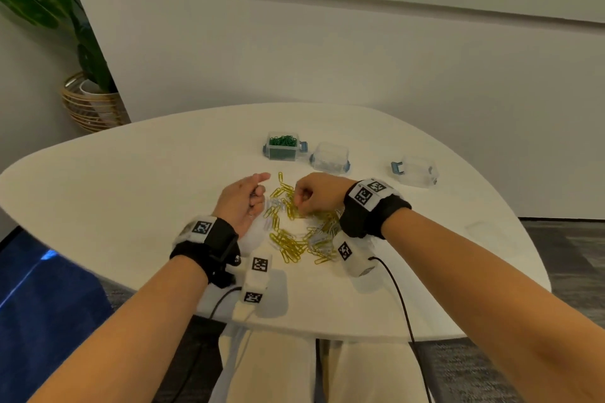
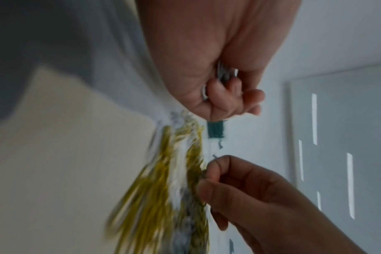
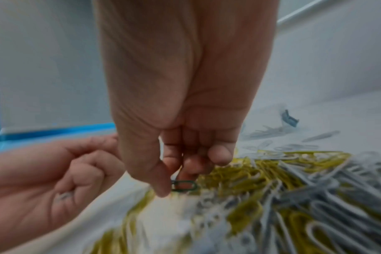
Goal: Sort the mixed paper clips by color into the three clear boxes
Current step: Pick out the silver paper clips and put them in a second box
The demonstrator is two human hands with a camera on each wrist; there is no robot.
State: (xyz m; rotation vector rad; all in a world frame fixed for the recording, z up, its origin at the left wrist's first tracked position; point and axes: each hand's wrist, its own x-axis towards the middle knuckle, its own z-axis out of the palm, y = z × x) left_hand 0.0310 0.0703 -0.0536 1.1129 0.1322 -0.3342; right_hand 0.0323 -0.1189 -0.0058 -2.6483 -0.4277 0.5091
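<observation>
1. Table (image 1: 131, 180) — white, bearing everything below.
2. Pile (image 1: 294, 239) of yellow and white clips lies between the hands.
3. Three boxes stand beyond it: green box (image 1: 284, 145), middle box (image 1: 330, 157), right box (image 1: 417, 171).
4. Left hand (image 1: 244, 203) curls round white clips (image 2: 225, 73).
5. Right hand (image 1: 316, 193) pinches a green clip (image 3: 183, 185) — just above the pile.

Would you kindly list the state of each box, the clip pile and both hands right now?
Left box: lid off, holds green clips.
Middle box: open, some white clips inside.
Right box: open, contents unclear.
Pile: yellow and white clips, loose on the table.
Right hand: pinches a green clip over the pile.
Left hand: curled around white clips.
</observation>
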